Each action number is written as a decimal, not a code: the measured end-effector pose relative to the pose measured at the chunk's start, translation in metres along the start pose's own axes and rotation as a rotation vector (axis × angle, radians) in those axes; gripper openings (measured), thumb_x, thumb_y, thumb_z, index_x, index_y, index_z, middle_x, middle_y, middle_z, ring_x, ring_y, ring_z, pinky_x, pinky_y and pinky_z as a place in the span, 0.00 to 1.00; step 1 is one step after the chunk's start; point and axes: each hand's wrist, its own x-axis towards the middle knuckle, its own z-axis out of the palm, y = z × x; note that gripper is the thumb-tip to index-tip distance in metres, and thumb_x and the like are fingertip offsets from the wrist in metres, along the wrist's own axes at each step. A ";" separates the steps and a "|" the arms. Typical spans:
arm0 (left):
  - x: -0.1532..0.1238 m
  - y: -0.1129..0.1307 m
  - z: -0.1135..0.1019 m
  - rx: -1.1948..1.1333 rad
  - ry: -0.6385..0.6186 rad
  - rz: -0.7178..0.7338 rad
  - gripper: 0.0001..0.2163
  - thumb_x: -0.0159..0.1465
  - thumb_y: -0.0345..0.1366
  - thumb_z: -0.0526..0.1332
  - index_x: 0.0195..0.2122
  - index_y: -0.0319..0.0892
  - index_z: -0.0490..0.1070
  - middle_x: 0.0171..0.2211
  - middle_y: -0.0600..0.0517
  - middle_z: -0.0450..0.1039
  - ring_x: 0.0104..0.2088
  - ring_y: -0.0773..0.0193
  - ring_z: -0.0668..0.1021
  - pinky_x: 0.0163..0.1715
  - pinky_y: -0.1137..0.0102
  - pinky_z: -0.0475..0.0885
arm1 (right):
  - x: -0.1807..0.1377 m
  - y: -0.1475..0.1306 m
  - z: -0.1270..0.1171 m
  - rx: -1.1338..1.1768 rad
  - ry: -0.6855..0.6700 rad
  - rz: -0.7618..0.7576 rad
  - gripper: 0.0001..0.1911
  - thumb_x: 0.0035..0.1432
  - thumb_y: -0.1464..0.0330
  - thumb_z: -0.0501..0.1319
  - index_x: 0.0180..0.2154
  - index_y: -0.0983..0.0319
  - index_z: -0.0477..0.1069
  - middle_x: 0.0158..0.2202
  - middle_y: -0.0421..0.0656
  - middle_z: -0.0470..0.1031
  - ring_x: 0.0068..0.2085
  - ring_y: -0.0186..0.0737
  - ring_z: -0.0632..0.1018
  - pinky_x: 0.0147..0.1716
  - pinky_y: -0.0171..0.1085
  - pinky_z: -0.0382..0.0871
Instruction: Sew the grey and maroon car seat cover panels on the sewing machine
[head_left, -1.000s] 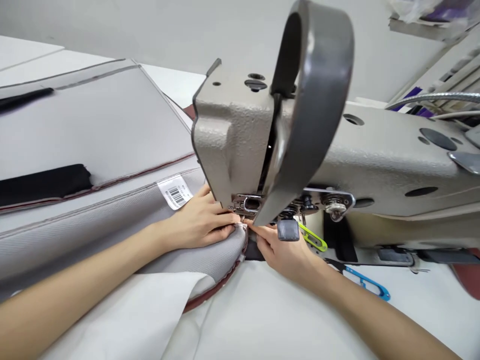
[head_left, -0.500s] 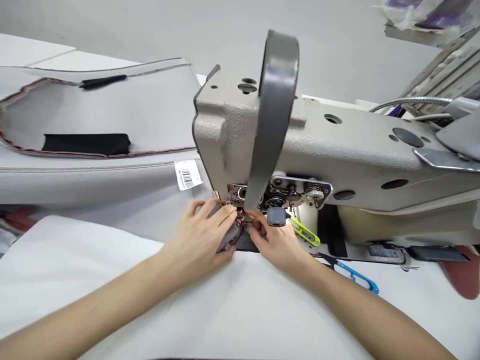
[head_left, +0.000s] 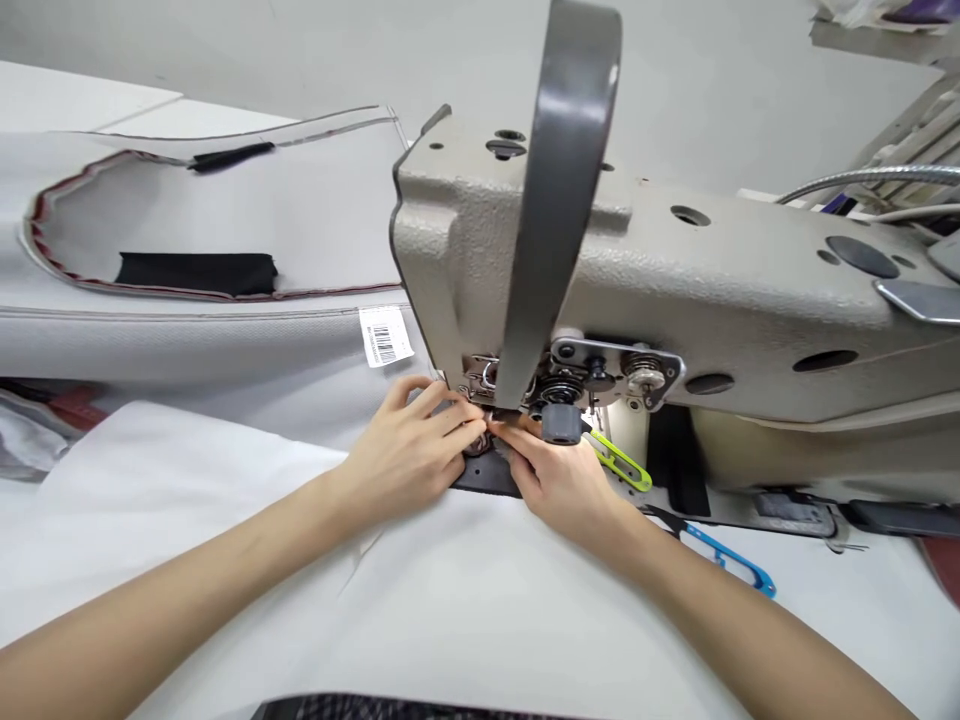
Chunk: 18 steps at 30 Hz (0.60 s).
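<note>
Since dark fabric (head_left: 487,475) is pinched narrowly between the fingers of the left hand (head_left: 401,450) and right hand (head_left: 559,480) just below the presser foot (head_left: 480,380), fingertips could be pierced if the sewing machine (head_left: 675,290) were run.

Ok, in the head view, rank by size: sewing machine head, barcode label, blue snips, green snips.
Sewing machine head, then blue snips. Green snips and barcode label look alike; I can't rank them.

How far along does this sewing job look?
Done: a red-trimmed edge already runs along the grey panel. In hand: the left hand and right hand pinch fabric at the sewing machine, above a dark piece. Left: unclear, since the white sheet hides how much edge remains.
</note>
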 end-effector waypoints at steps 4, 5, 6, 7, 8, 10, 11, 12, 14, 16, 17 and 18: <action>-0.001 -0.002 0.003 -0.011 -0.008 -0.005 0.08 0.60 0.28 0.57 0.38 0.43 0.73 0.37 0.51 0.78 0.42 0.54 0.74 0.47 0.58 0.63 | -0.001 0.004 0.005 0.021 0.025 -0.022 0.19 0.61 0.76 0.52 0.48 0.60 0.76 0.45 0.45 0.79 0.43 0.43 0.79 0.42 0.38 0.69; -0.001 -0.002 0.003 -0.010 -0.012 -0.009 0.08 0.60 0.28 0.57 0.38 0.42 0.73 0.37 0.50 0.77 0.43 0.54 0.74 0.47 0.58 0.63 | -0.002 0.004 0.005 0.032 0.013 -0.016 0.18 0.62 0.76 0.52 0.48 0.60 0.75 0.45 0.45 0.79 0.44 0.43 0.78 0.43 0.38 0.69; -0.002 -0.001 0.002 -0.013 -0.016 -0.017 0.08 0.60 0.29 0.57 0.39 0.42 0.73 0.37 0.49 0.77 0.43 0.53 0.74 0.47 0.57 0.63 | -0.001 0.004 0.004 0.045 -0.003 -0.004 0.18 0.62 0.76 0.52 0.49 0.59 0.75 0.44 0.45 0.79 0.44 0.43 0.78 0.43 0.38 0.69; -0.003 -0.001 0.001 -0.021 -0.024 -0.033 0.09 0.61 0.30 0.57 0.41 0.42 0.73 0.37 0.48 0.77 0.44 0.53 0.74 0.47 0.57 0.63 | -0.001 0.004 0.003 0.059 -0.024 0.018 0.18 0.62 0.75 0.52 0.49 0.60 0.74 0.44 0.45 0.79 0.43 0.42 0.78 0.43 0.38 0.69; -0.003 0.000 0.000 -0.035 -0.038 -0.057 0.10 0.62 0.33 0.57 0.43 0.41 0.73 0.39 0.47 0.77 0.45 0.52 0.73 0.46 0.57 0.64 | -0.001 0.003 0.002 0.075 -0.047 0.048 0.17 0.62 0.74 0.53 0.49 0.60 0.74 0.43 0.45 0.79 0.42 0.42 0.78 0.42 0.38 0.69; 0.000 0.002 -0.004 -0.080 -0.087 -0.118 0.12 0.63 0.40 0.59 0.44 0.42 0.73 0.40 0.47 0.78 0.44 0.51 0.73 0.44 0.57 0.65 | 0.000 0.000 -0.001 0.116 -0.080 0.125 0.15 0.61 0.73 0.55 0.48 0.61 0.73 0.39 0.45 0.78 0.39 0.42 0.77 0.40 0.38 0.69; 0.003 0.002 -0.006 -0.109 -0.118 -0.159 0.12 0.63 0.44 0.59 0.43 0.43 0.73 0.40 0.47 0.78 0.43 0.51 0.74 0.43 0.57 0.65 | -0.001 -0.002 -0.002 0.137 -0.085 0.159 0.13 0.60 0.73 0.56 0.46 0.62 0.73 0.38 0.44 0.77 0.38 0.42 0.76 0.40 0.38 0.68; 0.006 0.003 -0.009 -0.139 -0.144 -0.206 0.13 0.63 0.47 0.60 0.40 0.44 0.74 0.38 0.48 0.79 0.42 0.51 0.74 0.42 0.57 0.66 | -0.002 -0.005 -0.004 0.155 -0.087 0.177 0.11 0.60 0.73 0.56 0.44 0.62 0.73 0.37 0.44 0.77 0.37 0.42 0.75 0.41 0.39 0.68; 0.015 0.004 -0.012 -0.185 -0.182 -0.297 0.11 0.62 0.47 0.61 0.34 0.45 0.76 0.33 0.50 0.79 0.40 0.52 0.75 0.38 0.59 0.66 | -0.008 -0.012 -0.007 0.178 -0.104 0.148 0.08 0.60 0.74 0.56 0.39 0.62 0.73 0.37 0.44 0.75 0.40 0.42 0.74 0.45 0.40 0.68; 0.024 0.004 -0.013 -0.216 -0.201 -0.366 0.09 0.62 0.43 0.62 0.30 0.45 0.76 0.29 0.50 0.78 0.39 0.52 0.75 0.34 0.63 0.65 | -0.018 -0.023 -0.010 0.199 -0.154 0.062 0.09 0.60 0.76 0.55 0.38 0.63 0.73 0.40 0.47 0.75 0.45 0.44 0.72 0.50 0.42 0.68; 0.026 0.004 -0.013 -0.236 -0.205 -0.392 0.09 0.61 0.42 0.62 0.29 0.44 0.77 0.29 0.50 0.78 0.39 0.53 0.75 0.33 0.64 0.64 | -0.023 -0.031 -0.010 0.214 -0.182 0.024 0.11 0.59 0.76 0.55 0.41 0.64 0.74 0.44 0.48 0.74 0.48 0.45 0.71 0.52 0.43 0.67; 0.028 0.004 -0.012 -0.263 -0.211 -0.417 0.09 0.61 0.41 0.61 0.30 0.44 0.77 0.30 0.50 0.79 0.40 0.53 0.75 0.33 0.64 0.64 | -0.029 -0.039 -0.010 0.232 -0.208 0.002 0.14 0.59 0.75 0.55 0.45 0.66 0.73 0.48 0.50 0.73 0.51 0.47 0.70 0.56 0.45 0.66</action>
